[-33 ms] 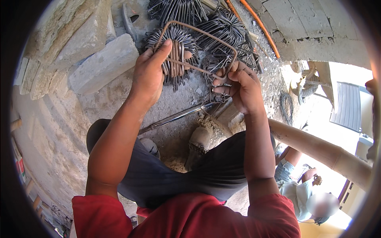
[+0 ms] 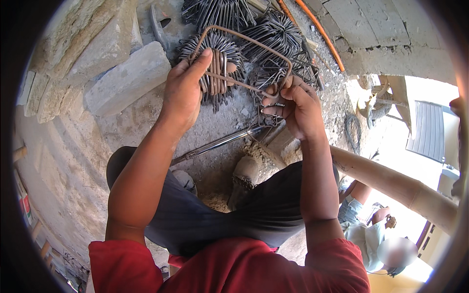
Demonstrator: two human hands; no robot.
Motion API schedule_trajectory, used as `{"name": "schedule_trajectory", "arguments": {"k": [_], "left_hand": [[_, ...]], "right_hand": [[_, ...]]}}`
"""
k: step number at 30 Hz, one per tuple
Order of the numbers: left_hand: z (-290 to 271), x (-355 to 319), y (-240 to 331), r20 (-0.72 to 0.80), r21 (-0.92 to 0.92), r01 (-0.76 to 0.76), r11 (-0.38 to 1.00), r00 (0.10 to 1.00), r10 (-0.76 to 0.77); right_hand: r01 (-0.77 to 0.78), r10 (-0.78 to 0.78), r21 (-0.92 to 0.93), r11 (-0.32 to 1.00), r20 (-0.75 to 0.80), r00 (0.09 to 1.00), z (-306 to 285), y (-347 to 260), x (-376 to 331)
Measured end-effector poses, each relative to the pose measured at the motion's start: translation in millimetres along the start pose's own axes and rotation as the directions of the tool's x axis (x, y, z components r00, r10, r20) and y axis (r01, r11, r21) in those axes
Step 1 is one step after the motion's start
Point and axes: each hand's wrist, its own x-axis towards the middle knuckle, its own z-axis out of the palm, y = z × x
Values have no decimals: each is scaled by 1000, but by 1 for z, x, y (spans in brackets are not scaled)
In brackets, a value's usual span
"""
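Above ground (image 2: pixel 215 124), my left hand (image 2: pixel 183 90) and right hand (image 2: pixel 304 105) clamp one bent-rod frame (image 2: pixel 264 47): apparent holding step, next likely needing steadiness.

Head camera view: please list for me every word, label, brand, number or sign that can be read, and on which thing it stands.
No text can be read in this view.
Bent metal frame, held in the left hand and right hand: no lettering visible.
Red, white and green item at the far left: too small and blurred to tell.
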Motion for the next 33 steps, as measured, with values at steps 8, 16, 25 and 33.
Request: {"name": "schedule_trajectory", "arguments": {"k": [8, 16, 25, 33], "left_hand": [[3, -1, 1, 18, 22, -5, 1000, 1000, 5], [5, -2, 1, 20, 9, -1, 1000, 1000, 1], [8, -5, 0, 39, 23, 0, 1000, 999, -1], [2, -2, 0, 2, 4, 1, 1000, 1000, -2]], "right_hand": [[-3, 2, 68, 998, 12, 1000, 0, 3, 1], [26, -23, 123, 992, -23, 999, 5, 6, 0], [-25, 45, 140, 990, -143, 989, 11, 7, 3], [-24, 28, 81, 996, -53, 998, -4, -3, -1]]}}
